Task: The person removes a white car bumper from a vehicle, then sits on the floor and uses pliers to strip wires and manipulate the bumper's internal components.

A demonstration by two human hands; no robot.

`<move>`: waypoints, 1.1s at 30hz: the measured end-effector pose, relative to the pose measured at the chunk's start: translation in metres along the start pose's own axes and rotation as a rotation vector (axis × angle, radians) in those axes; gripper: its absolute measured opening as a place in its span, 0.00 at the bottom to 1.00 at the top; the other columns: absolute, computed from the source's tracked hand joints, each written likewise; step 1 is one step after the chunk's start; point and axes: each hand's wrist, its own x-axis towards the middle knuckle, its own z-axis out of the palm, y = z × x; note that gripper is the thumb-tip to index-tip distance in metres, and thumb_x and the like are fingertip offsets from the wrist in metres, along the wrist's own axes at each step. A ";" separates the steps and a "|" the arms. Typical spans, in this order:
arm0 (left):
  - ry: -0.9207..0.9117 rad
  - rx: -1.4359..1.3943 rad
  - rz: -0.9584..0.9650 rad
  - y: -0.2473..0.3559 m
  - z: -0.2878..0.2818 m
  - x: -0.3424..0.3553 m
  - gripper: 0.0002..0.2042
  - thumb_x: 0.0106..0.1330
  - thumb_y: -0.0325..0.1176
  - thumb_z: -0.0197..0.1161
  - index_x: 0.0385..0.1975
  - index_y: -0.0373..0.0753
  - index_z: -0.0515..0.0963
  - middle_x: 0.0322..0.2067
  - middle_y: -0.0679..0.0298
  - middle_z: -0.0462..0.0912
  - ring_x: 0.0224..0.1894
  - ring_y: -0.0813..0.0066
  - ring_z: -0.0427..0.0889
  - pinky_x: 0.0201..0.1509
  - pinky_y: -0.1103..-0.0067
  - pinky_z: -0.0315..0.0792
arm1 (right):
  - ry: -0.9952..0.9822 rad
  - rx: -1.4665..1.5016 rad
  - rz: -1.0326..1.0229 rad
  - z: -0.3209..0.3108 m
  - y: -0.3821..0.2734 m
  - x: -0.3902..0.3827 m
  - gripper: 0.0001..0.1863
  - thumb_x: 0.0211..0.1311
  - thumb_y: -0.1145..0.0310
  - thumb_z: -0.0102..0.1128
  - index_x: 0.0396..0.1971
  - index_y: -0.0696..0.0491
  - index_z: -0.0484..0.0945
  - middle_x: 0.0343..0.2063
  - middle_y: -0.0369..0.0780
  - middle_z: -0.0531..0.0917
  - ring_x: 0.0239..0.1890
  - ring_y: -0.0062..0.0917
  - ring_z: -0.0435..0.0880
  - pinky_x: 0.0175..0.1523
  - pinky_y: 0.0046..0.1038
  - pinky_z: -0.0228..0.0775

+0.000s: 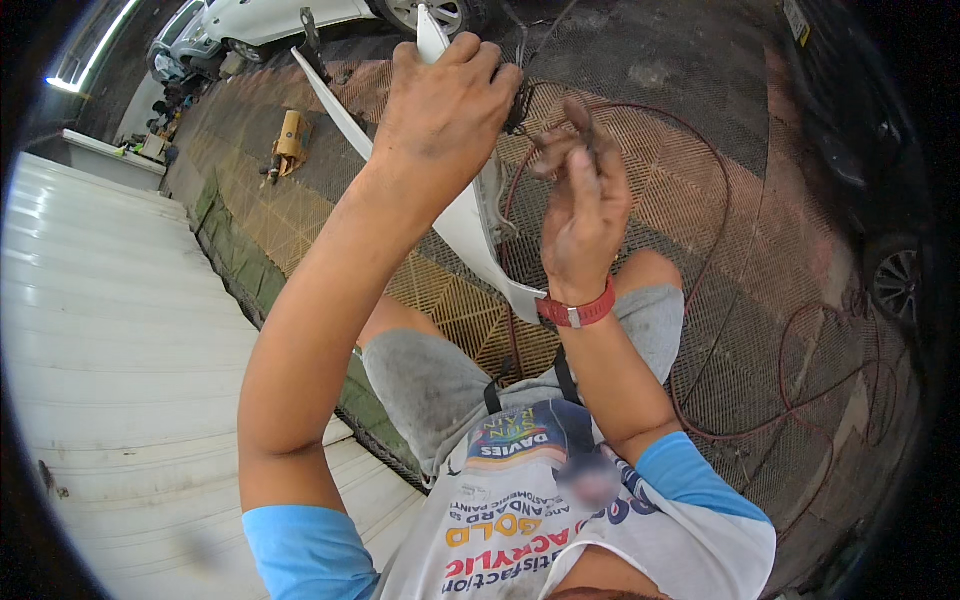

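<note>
A long, curved white car panel (pixel 465 225) runs from the upper left down to between my knees. My left hand (pixel 440 105) is closed over its far part, with a white tip sticking out beyond the knuckles. A tangle of dark wire (pixel 518 108) shows beside the fingers of that hand, and whether they hold it too is hidden. Just right of the panel my right hand (pixel 588 190) is raised, palm side toward me. Its smudged fingers are bent in toward the thumb; anything pinched there is too small to make out. A red watch strap (pixel 580 308) circles that wrist, next to the panel's near end.
A red hose (pixel 722 200) loops over the grated floor mats (pixel 640 120) on the right. Farther left lies a tool with a tan cover (pixel 291 143). A white car (pixel 280 22) stands ahead, a dark vehicle (pixel 860 130) at right. White corrugated sheeting (pixel 120 330) borders my left side.
</note>
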 end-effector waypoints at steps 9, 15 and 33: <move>-0.028 0.049 0.007 0.001 0.002 0.001 0.16 0.62 0.30 0.61 0.51 0.41 0.79 0.45 0.65 0.80 0.53 0.67 0.78 0.47 0.61 0.71 | -0.152 -0.261 -0.107 -0.008 0.011 0.015 0.20 0.80 0.67 0.47 0.61 0.66 0.73 0.20 0.33 0.75 0.29 0.22 0.77 0.67 0.42 0.68; -0.084 0.023 -0.021 -0.002 -0.003 0.003 0.15 0.64 0.30 0.61 0.50 0.40 0.80 0.55 0.63 0.78 0.58 0.66 0.76 0.51 0.58 0.71 | -0.025 -0.233 0.272 -0.021 -0.022 0.072 0.19 0.79 0.63 0.51 0.46 0.62 0.86 0.18 0.29 0.75 0.20 0.12 0.69 0.28 0.21 0.65; 0.472 -0.688 -0.464 0.000 0.052 -0.014 0.41 0.70 0.51 0.66 0.74 0.35 0.55 0.60 0.39 0.75 0.60 0.47 0.79 0.64 0.63 0.71 | -0.227 -0.315 -0.066 0.002 0.001 0.013 0.28 0.82 0.59 0.45 0.72 0.60 0.64 0.20 0.30 0.74 0.25 0.16 0.75 0.47 0.25 0.75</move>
